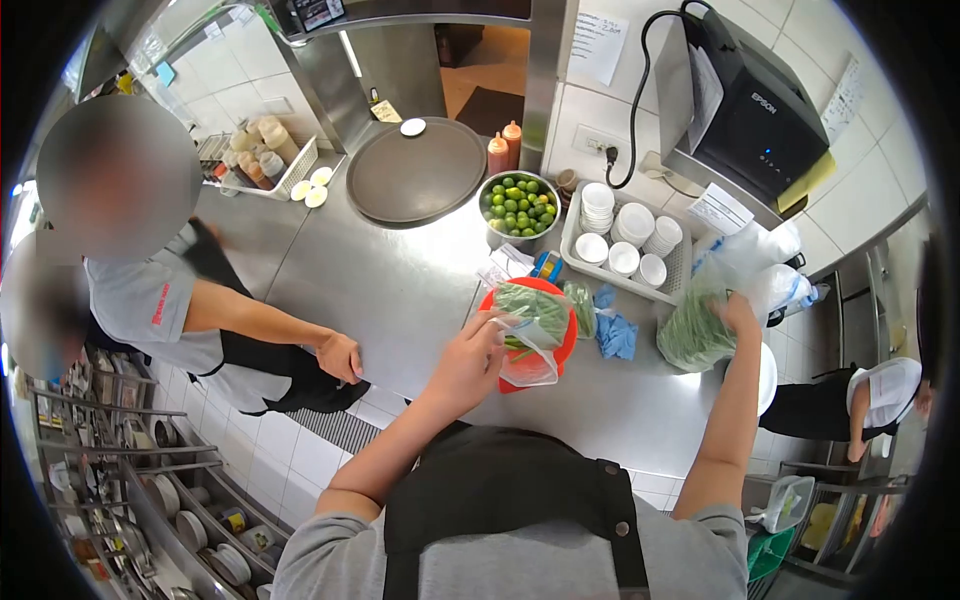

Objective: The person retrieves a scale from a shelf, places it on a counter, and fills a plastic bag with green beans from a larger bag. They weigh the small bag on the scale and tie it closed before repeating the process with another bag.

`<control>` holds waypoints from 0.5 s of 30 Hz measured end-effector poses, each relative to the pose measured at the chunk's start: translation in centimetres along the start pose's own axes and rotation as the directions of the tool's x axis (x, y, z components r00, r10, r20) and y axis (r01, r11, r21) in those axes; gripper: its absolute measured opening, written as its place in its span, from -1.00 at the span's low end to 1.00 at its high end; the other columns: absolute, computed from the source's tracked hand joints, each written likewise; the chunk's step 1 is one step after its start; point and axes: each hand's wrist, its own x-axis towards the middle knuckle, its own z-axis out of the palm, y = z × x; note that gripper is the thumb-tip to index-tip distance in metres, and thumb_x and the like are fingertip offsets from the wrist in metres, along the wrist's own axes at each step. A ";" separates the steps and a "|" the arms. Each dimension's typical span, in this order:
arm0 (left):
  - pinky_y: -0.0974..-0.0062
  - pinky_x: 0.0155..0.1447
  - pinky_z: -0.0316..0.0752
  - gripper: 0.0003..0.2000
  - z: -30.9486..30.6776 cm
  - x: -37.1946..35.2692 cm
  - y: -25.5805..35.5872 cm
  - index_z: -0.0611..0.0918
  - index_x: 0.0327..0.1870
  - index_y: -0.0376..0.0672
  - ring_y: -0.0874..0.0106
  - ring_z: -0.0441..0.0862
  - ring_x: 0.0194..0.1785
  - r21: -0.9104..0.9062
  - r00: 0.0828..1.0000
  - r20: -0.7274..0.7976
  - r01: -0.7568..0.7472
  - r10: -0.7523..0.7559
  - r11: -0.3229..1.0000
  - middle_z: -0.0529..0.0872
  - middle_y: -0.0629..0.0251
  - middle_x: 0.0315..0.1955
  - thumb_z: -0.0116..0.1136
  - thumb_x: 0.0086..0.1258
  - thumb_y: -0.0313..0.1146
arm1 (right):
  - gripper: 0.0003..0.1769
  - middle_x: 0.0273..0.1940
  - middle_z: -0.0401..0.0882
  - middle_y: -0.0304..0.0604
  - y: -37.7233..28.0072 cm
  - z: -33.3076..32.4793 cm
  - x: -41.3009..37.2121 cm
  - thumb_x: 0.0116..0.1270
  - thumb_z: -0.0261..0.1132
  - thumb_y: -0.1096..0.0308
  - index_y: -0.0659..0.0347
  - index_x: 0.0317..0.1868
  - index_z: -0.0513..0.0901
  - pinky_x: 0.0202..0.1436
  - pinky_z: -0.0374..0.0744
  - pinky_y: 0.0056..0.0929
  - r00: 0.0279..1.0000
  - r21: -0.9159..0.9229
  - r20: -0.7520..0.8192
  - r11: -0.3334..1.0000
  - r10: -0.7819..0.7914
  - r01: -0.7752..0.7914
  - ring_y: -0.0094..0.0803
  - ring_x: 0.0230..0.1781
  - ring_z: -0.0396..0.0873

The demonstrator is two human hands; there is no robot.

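Note:
My left hand point(474, 362) pinches the edge of a small clear bag of green vegetables point(533, 315), held over a red-orange container point(563, 350). More green pieces show under that bag. On the right, my right hand point(738, 314) is at the mouth of a large clear bag of long greens point(692, 332) on the steel counter; its fingertips are partly hidden by the plastic. Between the two bags lie another small bag of greens point(579, 307) and a crumpled blue cloth or glove point(616, 336).
A bowl of limes point(519, 207), a basket point(668, 285) with stacked white cups, a round brown tray point(418, 172) and sauce bottles point(498, 152) stand at the back. A co-worker's hand point(340, 357) is at the counter's left edge. A white round dish point(767, 380) sits right.

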 end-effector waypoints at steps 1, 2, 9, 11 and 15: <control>0.37 0.01 0.60 -0.62 0.0 0.0 -0.1 0.62 0.16 -0.25 0.20 0.69 -0.04 0.016 1.000 -0.002 -0.018 0.018 1.000 0.66 0.09 0.10 0.17 0.31 -0.69 | -0.16 0.05 0.70 0.30 -0.2 -0.1 -0.1 0.00 0.59 -0.05 0.50 0.10 0.63 0.17 0.60 -0.04 0.999 0.044 0.027 0.999 -0.019 0.017 0.12 0.11 0.68; 0.38 0.01 0.60 -0.61 0.0 -0.1 -0.2 0.62 0.17 -0.25 0.23 0.69 -0.04 0.032 0.999 0.000 -0.034 0.034 0.999 0.66 0.10 0.11 0.17 0.30 -0.70 | -0.17 0.04 0.71 0.28 0.0 -0.5 -0.2 -0.01 0.60 -0.04 0.48 0.10 0.63 0.16 0.60 -0.04 0.998 0.088 0.056 0.996 -0.035 0.030 0.12 0.09 0.68; 0.40 -0.01 0.60 -0.53 0.0 -0.9 -0.7 0.59 0.26 -0.23 0.30 0.65 -0.13 0.003 0.998 0.056 0.021 -0.021 1.000 0.64 0.11 0.15 0.13 0.30 -0.74 | -0.17 0.04 0.69 0.33 -1.5 -2.8 -1.6 0.00 0.60 -0.04 0.49 0.10 0.60 0.21 0.60 -0.03 0.985 -0.144 0.166 0.989 0.048 -0.024 0.21 0.13 0.64; 0.40 -0.01 0.60 -0.52 -0.2 -1.0 -0.6 0.58 0.27 -0.23 0.30 0.64 -0.15 -0.002 0.998 0.065 -0.001 0.001 1.000 0.62 0.10 0.18 0.12 0.31 -0.75 | -0.17 0.05 0.67 0.32 -0.2 -1.9 -0.3 -0.01 0.61 -0.02 0.48 0.11 0.59 0.23 0.60 -0.04 0.979 -0.173 0.186 0.984 0.077 -0.045 0.24 0.15 0.62; 0.40 -0.07 0.61 -0.58 -0.3 -0.7 -0.7 0.58 0.21 -0.28 0.28 0.66 -0.12 -0.019 0.994 0.094 -0.056 0.058 0.998 0.56 0.10 0.29 0.11 0.31 -0.75 | -0.14 0.09 0.64 0.30 0.6 0.0 -0.4 -0.04 0.63 0.04 0.45 0.16 0.54 0.29 0.58 -0.06 0.998 -0.193 0.060 0.981 0.023 -0.011 0.27 0.19 0.57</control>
